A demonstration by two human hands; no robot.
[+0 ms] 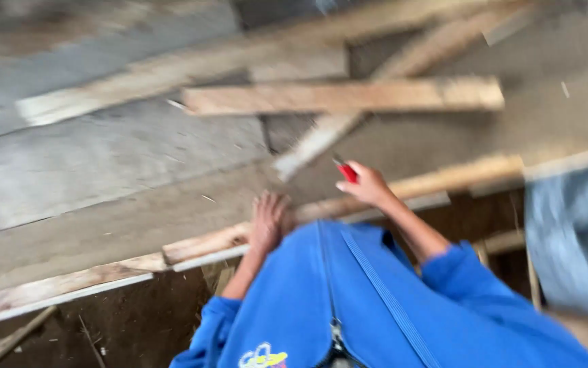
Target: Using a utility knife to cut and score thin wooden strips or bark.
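The picture is blurred by motion. My left hand (268,219) rests palm down, fingers spread, on a long wooden batten (192,245) that runs along the edge of a grey board surface (103,163). My right hand (369,184) is closed around a small red pencil-like tool (345,170), its tip pointing up and left, just above the same batten. Both arms wear blue sleeves, and a blue zipped jacket (348,300) fills the lower middle.
Loose wooden planks (341,97) lie crossed on the far side of the boards. A thin diagonal strip (321,140) sits in front of my right hand. Dark ground with scraps (103,334) lies below the edge. A grey sheet (573,232) hangs at right.
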